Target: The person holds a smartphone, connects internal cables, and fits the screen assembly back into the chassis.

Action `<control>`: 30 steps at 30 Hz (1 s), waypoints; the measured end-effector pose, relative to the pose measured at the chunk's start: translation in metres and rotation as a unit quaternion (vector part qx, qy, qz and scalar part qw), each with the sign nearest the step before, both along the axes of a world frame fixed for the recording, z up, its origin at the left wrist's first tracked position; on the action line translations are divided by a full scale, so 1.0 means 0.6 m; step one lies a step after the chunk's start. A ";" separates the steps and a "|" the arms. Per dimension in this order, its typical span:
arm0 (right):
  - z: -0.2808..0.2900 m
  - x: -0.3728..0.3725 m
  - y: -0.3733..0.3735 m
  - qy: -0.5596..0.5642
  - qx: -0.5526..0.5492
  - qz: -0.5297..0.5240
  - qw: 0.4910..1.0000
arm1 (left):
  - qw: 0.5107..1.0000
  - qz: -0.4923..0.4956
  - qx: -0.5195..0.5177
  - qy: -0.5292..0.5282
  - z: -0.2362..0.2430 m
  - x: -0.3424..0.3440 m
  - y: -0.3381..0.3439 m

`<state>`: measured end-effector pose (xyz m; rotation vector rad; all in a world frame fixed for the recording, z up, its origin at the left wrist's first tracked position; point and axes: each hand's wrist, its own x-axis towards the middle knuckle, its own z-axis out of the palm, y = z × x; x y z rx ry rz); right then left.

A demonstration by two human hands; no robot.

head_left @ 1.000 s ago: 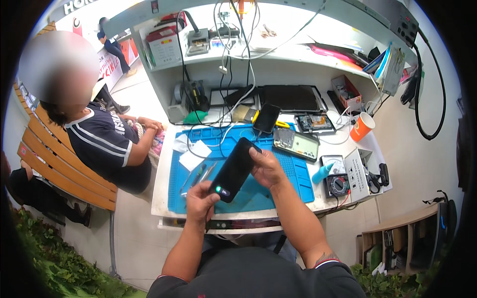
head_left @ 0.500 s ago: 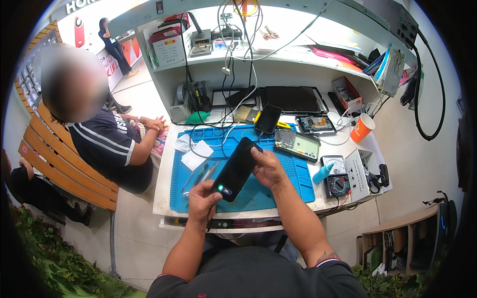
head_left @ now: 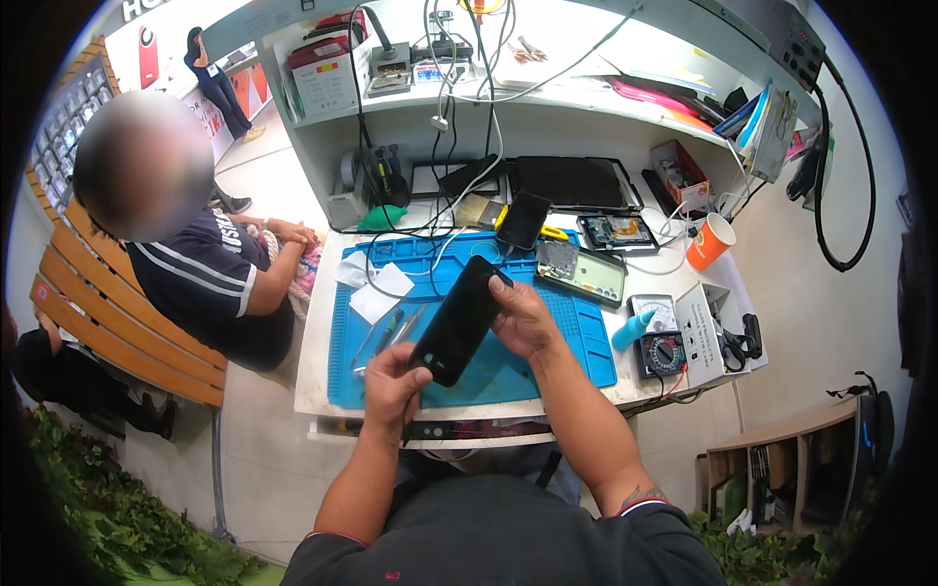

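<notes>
A black smartphone (head_left: 457, 327) is held up between both hands, tilted, over the blue repair mat (head_left: 518, 386). My left hand (head_left: 393, 383) pinches its lower left end, and my right hand (head_left: 523, 317) grips its upper right edge with the thumb on the front. The screen is dark apart from a dim small mark near the lower end. Beyond it lie another dark phone (head_left: 524, 219) and an opened phone body (head_left: 581, 272). White paper pieces (head_left: 381, 292) rest on the mat, with pens or slim tools (head_left: 391, 330) to the left of the held phone.
At the right stand an orange cup (head_left: 710, 242), a light-blue bottle (head_left: 633, 330), a multimeter (head_left: 661, 355) and a white box (head_left: 705, 332). Cables (head_left: 496, 127) hang from the shelf. A seated person (head_left: 210, 264) is at the left beside the bench (head_left: 117, 313).
The bright green-and-white icons on the held phone's screen have dimmed. Both hands still hold the phone; the whole view has shifted slightly.
</notes>
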<state>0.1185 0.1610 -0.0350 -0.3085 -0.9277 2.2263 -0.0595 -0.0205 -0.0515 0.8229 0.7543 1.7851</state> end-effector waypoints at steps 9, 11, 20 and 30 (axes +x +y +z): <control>0.013 -0.004 -0.009 0.003 -0.002 -0.021 1.000 | 0.999 0.016 -0.031 0.015 -0.019 -0.011 -0.002; 0.009 -0.003 -0.007 0.004 0.001 -0.020 1.000 | 0.999 0.017 -0.032 0.017 -0.016 -0.009 -0.002; 0.009 0.002 -0.004 0.010 0.008 0.004 1.000 | 0.999 0.012 -0.029 0.008 -0.003 -0.004 -0.005; 0.015 -0.002 -0.009 0.010 0.014 -0.012 1.000 | 1.000 0.011 -0.017 0.007 0.003 -0.002 -0.003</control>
